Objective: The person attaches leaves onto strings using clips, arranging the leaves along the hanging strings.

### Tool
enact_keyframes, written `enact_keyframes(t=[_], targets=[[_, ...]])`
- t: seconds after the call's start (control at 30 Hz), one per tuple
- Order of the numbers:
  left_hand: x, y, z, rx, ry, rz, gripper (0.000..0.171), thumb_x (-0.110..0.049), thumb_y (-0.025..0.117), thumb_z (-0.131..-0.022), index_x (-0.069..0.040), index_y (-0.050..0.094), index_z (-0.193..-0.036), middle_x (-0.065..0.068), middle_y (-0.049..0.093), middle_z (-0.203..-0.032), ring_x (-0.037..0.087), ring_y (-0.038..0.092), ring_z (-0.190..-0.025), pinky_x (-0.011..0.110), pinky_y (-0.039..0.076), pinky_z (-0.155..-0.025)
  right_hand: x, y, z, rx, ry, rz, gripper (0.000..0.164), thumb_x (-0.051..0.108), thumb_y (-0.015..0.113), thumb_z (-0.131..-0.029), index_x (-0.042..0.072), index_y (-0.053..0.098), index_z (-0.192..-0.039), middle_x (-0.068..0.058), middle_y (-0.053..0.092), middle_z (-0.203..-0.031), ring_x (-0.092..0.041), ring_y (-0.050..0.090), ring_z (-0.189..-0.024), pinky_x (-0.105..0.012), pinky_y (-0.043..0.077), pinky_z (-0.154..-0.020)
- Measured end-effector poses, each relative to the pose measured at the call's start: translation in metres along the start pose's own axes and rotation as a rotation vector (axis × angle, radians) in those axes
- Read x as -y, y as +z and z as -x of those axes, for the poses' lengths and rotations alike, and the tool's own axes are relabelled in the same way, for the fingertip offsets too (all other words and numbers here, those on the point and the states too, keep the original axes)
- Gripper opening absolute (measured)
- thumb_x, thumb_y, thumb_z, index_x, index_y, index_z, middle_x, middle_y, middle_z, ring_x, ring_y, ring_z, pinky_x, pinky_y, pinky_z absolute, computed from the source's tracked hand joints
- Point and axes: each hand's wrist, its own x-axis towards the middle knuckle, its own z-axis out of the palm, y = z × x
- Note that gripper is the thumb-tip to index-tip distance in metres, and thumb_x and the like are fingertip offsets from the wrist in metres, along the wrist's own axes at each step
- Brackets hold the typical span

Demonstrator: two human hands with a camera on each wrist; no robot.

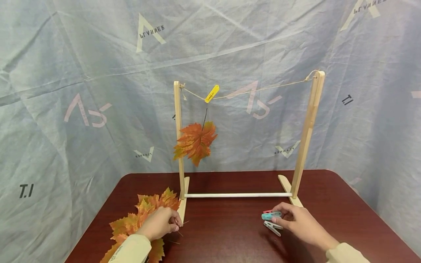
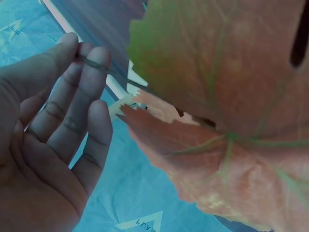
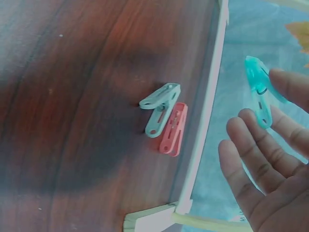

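Note:
My left hand [image 1: 161,223] pinches the thin stem of an orange-green artificial maple leaf [image 2: 251,101] between thumb and fingertip. More maple leaves [image 1: 125,221] lie in a pile under and around that hand, on the left of the table. On the right side, my right hand [image 1: 302,224] grips a teal clothespin [image 3: 260,92] between thumb and fingers. Close by on the table lie a grey-white clothespin [image 3: 159,113] and a red clothespin [image 3: 173,130], side by side.
A wooden frame with two posts [image 1: 307,135] and a white crossbar [image 1: 236,195] stands on the dark red table [image 1: 227,233]. From its sagging string [image 1: 273,87], a yellow clothespin [image 1: 212,94] holds a maple leaf [image 1: 197,142] near the left post. Grey printed cloth [image 1: 98,54] hangs behind.

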Motion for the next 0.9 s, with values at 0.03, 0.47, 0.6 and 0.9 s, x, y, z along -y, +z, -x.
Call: enact_keyframes(t=[0.03,0.47,0.6,0.9], targets=[[-0.001,0.000,0.000,-0.002,-0.001,0.005,0.013,0.002,0.077,-0.086,-0.010,0.075,-0.082,-0.005,0.064,-0.067,0.008,0.056,-0.057,0.028,0.044,-0.054,0.002,-0.001,-0.001,-0.015,-0.002,0.006,0.026,0.028,0.076,-0.094,0.010,0.068,-0.111,0.004,0.065,-0.086,-0.004,0.060,-0.074,-0.026,0.048,-0.063],[-0.015,-0.005,-0.007,-0.004,0.011,0.091,0.013,0.000,0.077,-0.087,-0.012,0.075,-0.082,0.000,0.065,-0.066,0.022,0.063,-0.059,0.028,0.046,-0.052,0.020,-0.013,-0.012,-0.137,-0.003,0.019,0.025,0.030,0.077,-0.092,0.012,0.069,-0.107,0.006,0.065,-0.081,-0.007,0.062,-0.073,-0.026,0.052,-0.067],[-0.017,-0.007,-0.010,0.007,0.003,0.127,0.013,0.002,0.076,-0.087,-0.009,0.074,-0.081,0.001,0.065,-0.066,0.022,0.064,-0.060,0.028,0.047,-0.053,0.023,-0.016,-0.015,-0.132,0.006,0.001,0.026,0.032,0.075,-0.094,0.011,0.069,-0.110,0.005,0.065,-0.081,-0.008,0.062,-0.071,-0.026,0.051,-0.065],[-0.031,-0.015,-0.019,-0.024,0.013,0.128,0.009,-0.002,0.080,-0.086,-0.009,0.075,-0.082,-0.006,0.067,-0.071,0.014,0.065,-0.063,0.026,0.049,-0.057,0.030,-0.023,-0.020,-0.191,0.006,0.028,0.034,0.030,0.083,-0.087,0.009,0.068,-0.108,0.005,0.067,-0.083,-0.007,0.063,-0.076,-0.026,0.052,-0.066]])
